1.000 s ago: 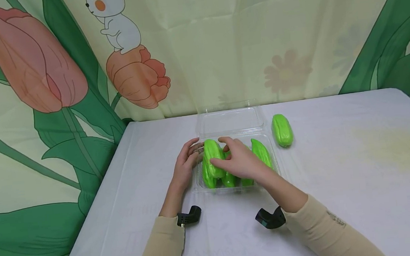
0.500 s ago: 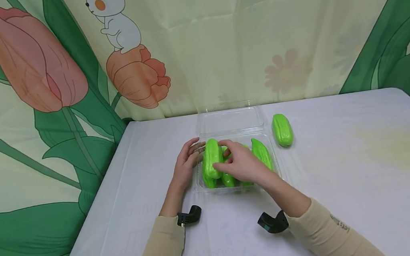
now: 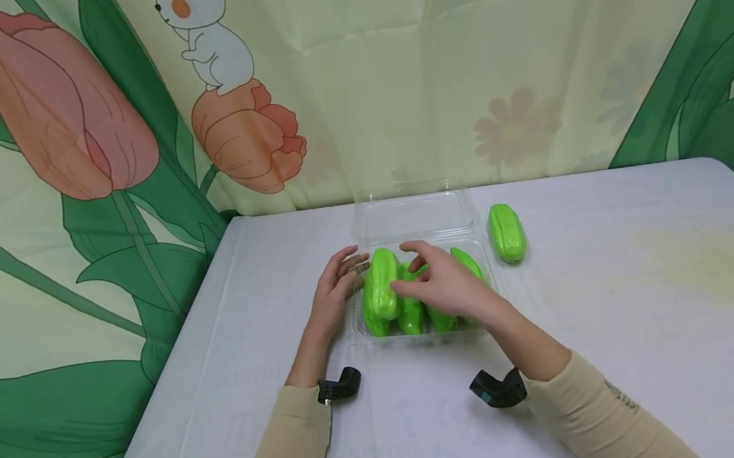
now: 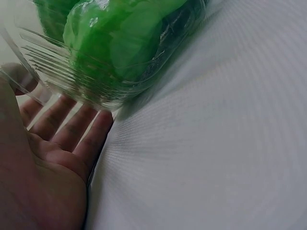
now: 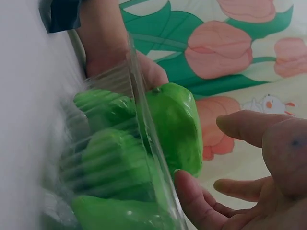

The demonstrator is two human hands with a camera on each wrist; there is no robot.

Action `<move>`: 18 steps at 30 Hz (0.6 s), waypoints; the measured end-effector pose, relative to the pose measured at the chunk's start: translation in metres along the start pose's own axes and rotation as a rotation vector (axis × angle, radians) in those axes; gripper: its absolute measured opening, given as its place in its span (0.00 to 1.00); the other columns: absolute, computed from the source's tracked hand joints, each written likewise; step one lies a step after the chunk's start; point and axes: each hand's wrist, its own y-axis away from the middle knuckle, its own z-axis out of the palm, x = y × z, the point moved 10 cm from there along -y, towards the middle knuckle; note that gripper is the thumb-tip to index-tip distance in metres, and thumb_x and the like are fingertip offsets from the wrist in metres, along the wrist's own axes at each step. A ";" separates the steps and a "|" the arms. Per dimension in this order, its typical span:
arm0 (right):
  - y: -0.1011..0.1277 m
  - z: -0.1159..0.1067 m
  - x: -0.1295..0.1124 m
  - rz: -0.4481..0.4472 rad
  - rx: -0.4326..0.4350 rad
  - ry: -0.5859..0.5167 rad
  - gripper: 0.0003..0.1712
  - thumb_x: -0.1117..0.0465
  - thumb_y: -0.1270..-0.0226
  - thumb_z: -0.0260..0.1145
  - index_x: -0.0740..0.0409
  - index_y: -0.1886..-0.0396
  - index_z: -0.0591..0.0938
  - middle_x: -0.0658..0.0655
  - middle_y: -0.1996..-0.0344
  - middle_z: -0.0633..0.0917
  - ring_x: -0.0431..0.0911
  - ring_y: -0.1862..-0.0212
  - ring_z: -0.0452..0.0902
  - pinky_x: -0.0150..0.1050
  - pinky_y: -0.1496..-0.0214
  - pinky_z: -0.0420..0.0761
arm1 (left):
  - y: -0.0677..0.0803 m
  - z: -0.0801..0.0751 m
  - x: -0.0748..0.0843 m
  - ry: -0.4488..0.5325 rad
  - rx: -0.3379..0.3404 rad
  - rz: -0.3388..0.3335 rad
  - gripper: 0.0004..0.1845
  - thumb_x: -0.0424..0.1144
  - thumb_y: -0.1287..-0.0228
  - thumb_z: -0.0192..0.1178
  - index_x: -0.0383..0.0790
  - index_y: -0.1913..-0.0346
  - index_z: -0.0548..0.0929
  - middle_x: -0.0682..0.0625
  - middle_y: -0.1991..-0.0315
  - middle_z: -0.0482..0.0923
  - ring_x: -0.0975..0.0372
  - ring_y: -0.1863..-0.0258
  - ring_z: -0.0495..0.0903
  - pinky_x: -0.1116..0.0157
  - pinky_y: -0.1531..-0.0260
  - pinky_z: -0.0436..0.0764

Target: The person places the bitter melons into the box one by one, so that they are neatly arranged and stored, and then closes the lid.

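Observation:
A clear plastic clamshell box stands on the table with its lid folded back. Several glossy green peppers lie inside, and another green pepper rests on top of them at the left. My left hand is at the box's left side; in the left wrist view its straightened fingers lie along the ribbed wall. My right hand hovers over the box with thumb and fingers spread. In the right wrist view, one fingertip is right at the edge of the top pepper.
One loose green pepper lies on the white-covered table, right of the lid. Behind the table hangs a curtain printed with tulips. Black cameras sit on both wrists.
My right hand has moved to the right, away from the upper pepper, and its fingers are spread wider. That pepper has shifted slightly right. My left hand stays in place.

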 end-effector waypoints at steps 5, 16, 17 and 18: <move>0.001 -0.012 0.005 0.029 0.005 -0.012 0.42 0.49 0.33 0.69 0.60 0.26 0.65 0.64 0.46 0.79 0.55 0.48 0.82 0.44 0.55 0.83 | -0.001 0.000 0.000 0.003 0.000 0.001 0.25 0.27 0.25 0.43 0.29 0.28 0.64 0.34 0.35 0.74 0.45 0.36 0.75 0.48 0.39 0.74; 0.002 -0.046 0.014 0.042 0.034 -0.032 0.42 0.48 0.30 0.67 0.58 0.23 0.62 0.65 0.42 0.77 0.57 0.43 0.79 0.48 0.47 0.80 | 0.001 0.000 0.001 -0.018 0.011 0.005 0.25 0.28 0.25 0.44 0.30 0.28 0.65 0.35 0.35 0.74 0.46 0.36 0.75 0.47 0.38 0.74; 0.002 -0.049 0.015 0.041 0.039 -0.035 0.42 0.48 0.30 0.67 0.59 0.23 0.62 0.66 0.42 0.77 0.57 0.43 0.78 0.48 0.47 0.80 | 0.001 0.000 0.001 -0.018 0.010 0.006 0.25 0.28 0.25 0.44 0.30 0.28 0.65 0.35 0.35 0.74 0.46 0.36 0.75 0.48 0.38 0.74; 0.002 -0.053 0.016 0.038 0.044 -0.035 0.42 0.48 0.30 0.67 0.59 0.23 0.61 0.66 0.42 0.76 0.58 0.43 0.78 0.48 0.48 0.80 | 0.001 0.000 0.001 -0.021 0.011 0.005 0.25 0.28 0.26 0.44 0.30 0.28 0.65 0.35 0.36 0.74 0.46 0.36 0.75 0.48 0.38 0.74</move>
